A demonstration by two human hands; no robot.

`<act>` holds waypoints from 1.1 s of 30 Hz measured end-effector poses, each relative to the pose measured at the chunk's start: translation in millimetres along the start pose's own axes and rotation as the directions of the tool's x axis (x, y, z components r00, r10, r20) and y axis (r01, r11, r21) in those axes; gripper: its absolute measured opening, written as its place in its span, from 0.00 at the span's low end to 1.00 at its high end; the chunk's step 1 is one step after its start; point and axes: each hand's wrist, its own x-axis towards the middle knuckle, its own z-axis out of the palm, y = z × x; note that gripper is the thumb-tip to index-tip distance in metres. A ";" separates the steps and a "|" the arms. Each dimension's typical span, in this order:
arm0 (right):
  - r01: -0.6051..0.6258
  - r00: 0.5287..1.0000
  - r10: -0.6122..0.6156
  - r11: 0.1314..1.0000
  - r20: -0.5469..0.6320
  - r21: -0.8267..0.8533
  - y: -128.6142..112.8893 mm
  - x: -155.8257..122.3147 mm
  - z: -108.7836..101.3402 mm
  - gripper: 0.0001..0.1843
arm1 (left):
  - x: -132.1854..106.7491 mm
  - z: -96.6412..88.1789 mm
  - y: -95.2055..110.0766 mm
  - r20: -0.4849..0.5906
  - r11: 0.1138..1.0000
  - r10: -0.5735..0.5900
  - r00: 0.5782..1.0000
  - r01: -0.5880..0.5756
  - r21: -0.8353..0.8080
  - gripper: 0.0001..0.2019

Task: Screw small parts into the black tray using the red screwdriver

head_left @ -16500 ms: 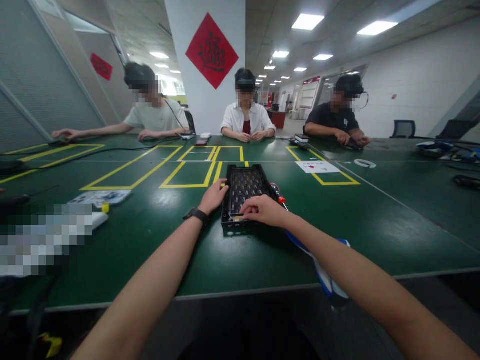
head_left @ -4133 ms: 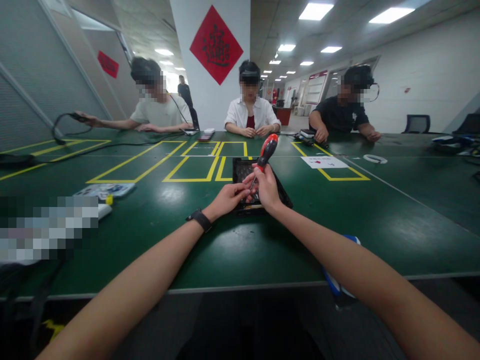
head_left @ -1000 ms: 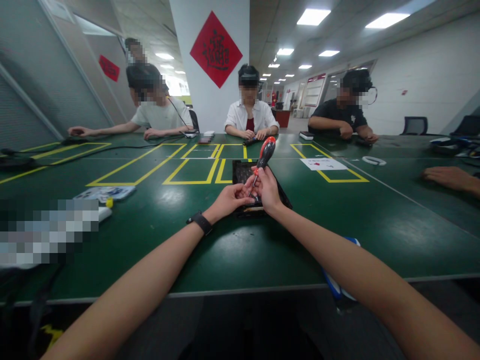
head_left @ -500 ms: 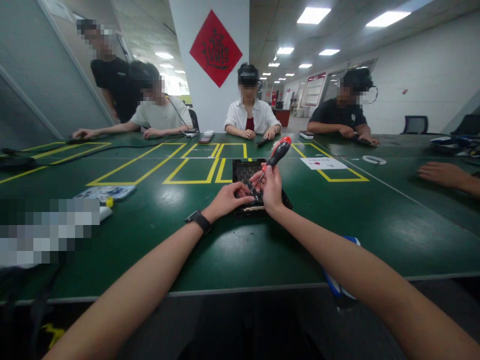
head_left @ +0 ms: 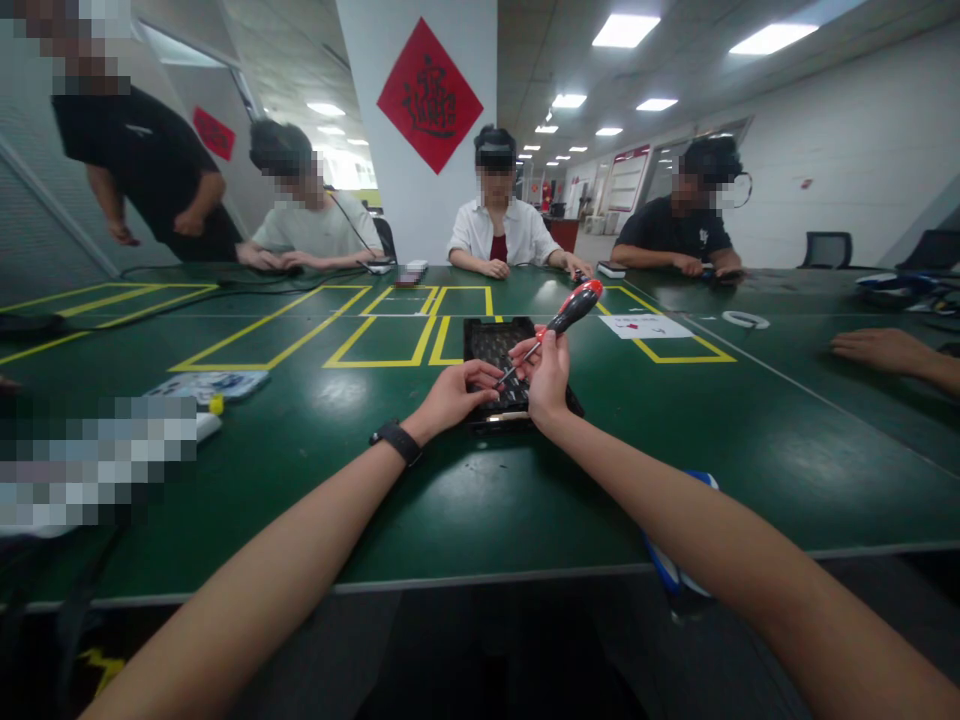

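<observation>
My right hand (head_left: 550,378) grips a screwdriver (head_left: 574,307) with a red and black handle. The handle slants up to the right, and the thin metal shaft points down to the left. Beside the shaft's tip is my left hand (head_left: 450,398), its thumb and fingers curled close together; whatever small thing they may hold is too small to make out. Both hands are over an open black case (head_left: 487,345) lying on the green table. Small pieces sit in rows inside it, partly hidden by my hands.
Yellow tape (head_left: 375,362) marks rectangles on the table (head_left: 315,520). A printed sheet (head_left: 646,327) and a white ring (head_left: 746,320) lie to the right. A flat patterned package (head_left: 214,386) lies at left. Several people sit around the table, and one stands at far left.
The screwdriver handle has tilted further to the right and slightly down. My left fingers have shifted slightly at the tip. The standing person has moved left.
</observation>
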 end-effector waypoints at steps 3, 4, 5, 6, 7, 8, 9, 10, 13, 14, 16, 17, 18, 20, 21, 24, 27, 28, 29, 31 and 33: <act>0.002 1.000 -0.002 1.000 0.008 0.030 1.2 0.5 -0.3 0.15 | 0.5 1.0 -1.9 0.004 0.998 -0.014 1.000 0.014 -0.066 0.18; 0.005 1.000 -0.005 0.999 0.010 0.036 1.3 0.5 -0.2 0.15 | 0.6 1.2 -2.6 0.005 0.997 -0.016 1.000 0.017 -0.082 0.18; 0.009 1.000 -0.009 0.999 0.009 0.036 1.4 0.3 -0.1 0.15 | 0.8 1.5 -3.2 0.007 0.996 -0.017 1.000 0.017 -0.092 0.18; 0.014 1.000 -0.014 0.999 0.004 0.032 1.2 0.0 0.1 0.16 | 1.0 1.7 -3.8 0.008 0.995 -0.015 1.000 0.016 -0.097 0.18; 0.019 1.000 -0.019 1.000 -0.003 0.025 0.9 -0.3 0.4 0.16 | 1.2 1.8 -4.2 0.009 0.995 -0.013 1.000 0.014 -0.099 0.18; 0.025 1.000 -0.025 1.000 -0.011 0.017 0.5 -0.7 0.8 0.16 | 1.4 1.9 -4.4 0.008 0.995 -0.009 1.000 0.010 -0.098 0.18; 0.030 0.999 -0.030 1.000 -0.015 0.010 0.1 -1.1 1.2 0.16 | 1.6 2.0 -4.5 0.007 0.995 -0.006 1.000 0.006 -0.096 0.18; 0.034 0.999 -0.034 0.999 -0.016 0.005 -0.4 -1.5 1.5 0.16 | 1.7 2.0 -4.5 0.005 0.996 -0.003 1.000 0.003 -0.093 0.18; 0.039 0.999 -0.039 0.999 -0.001 0.014 -1.3 -2.3 2.3 0.15 | 1.6 2.1 -4.3 0.000 0.997 -0.003 1.000 0.003 -0.077 0.18; 0.041 0.999 -0.041 0.999 0.003 0.020 -1.4 -2.5 2.5 0.15 | 1.5 2.0 -4.3 -0.002 0.998 -0.005 1.000 0.004 -0.070 0.18; 0.050 0.999 -0.050 0.998 0.002 0.028 -1.5 -2.8 2.6 0.14 | 1.4 1.9 -4.6 -0.005 0.998 -0.003 1.000 0.003 -0.058 0.18; 0.055 0.999 -0.055 0.998 0.001 0.028 -1.5 -3.0 2.6 0.14 | 1.4 1.8 -4.8 -0.006 0.999 0.000 1.000 -0.001 -0.054 0.17; 0.058 0.998 -0.058 0.998 0.000 0.028 -1.5 -3.0 2.6 0.14 | 1.4 1.6 -5.0 -0.006 0.999 0.005 1.000 -0.005 -0.050 0.17; 0.061 0.998 -0.061 0.998 0.002 0.031 -1.7 -3.1 2.6 0.14 | 1.6 1.3 -5.1 -0.008 0.999 0.015 1.000 -0.015 -0.038 0.17; 0.061 0.998 -0.061 0.998 0.003 0.032 -1.8 -3.2 2.6 0.14 | 1.7 1.1 -5.0 -0.010 0.999 0.021 1.000 -0.021 -0.031 0.17; 0.059 0.998 -0.059 0.998 0.005 0.024 -2.2 -3.6 2.9 0.14 | 1.9 0.6 -4.8 -0.015 0.999 0.044 0.999 -0.044 -0.013 0.16; 0.058 0.998 -0.058 0.998 0.014 0.017 -2.1 -3.9 3.0 0.14 | 2.0 0.3 -5.4 -0.015 0.998 0.055 0.998 -0.055 -0.013 0.15; 0.058 0.998 -0.058 0.998 0.018 0.016 -1.8 -3.9 3.0 0.14 | 2.0 0.3 -5.8 -0.016 0.998 0.055 0.998 -0.056 -0.015 0.15; 0.058 0.998 -0.059 0.998 0.022 0.012 -1.5 -3.8 2.9 0.15 | 1.9 0.3 -6.2 -0.016 0.998 0.055 0.998 -0.055 -0.015 0.15; 0.060 0.998 -0.060 0.998 0.030 -0.004 -0.8 -3.6 2.7 0.15 | 1.8 0.5 -6.6 -0.016 0.999 0.051 0.999 -0.052 -0.013 0.15; 0.068 0.997 -0.066 0.997 0.042 -0.033 -0.7 -3.6 2.8 0.15 | 1.7 1.0 -6.5 -0.012 0.999 0.047 0.999 -0.047 -0.018 0.14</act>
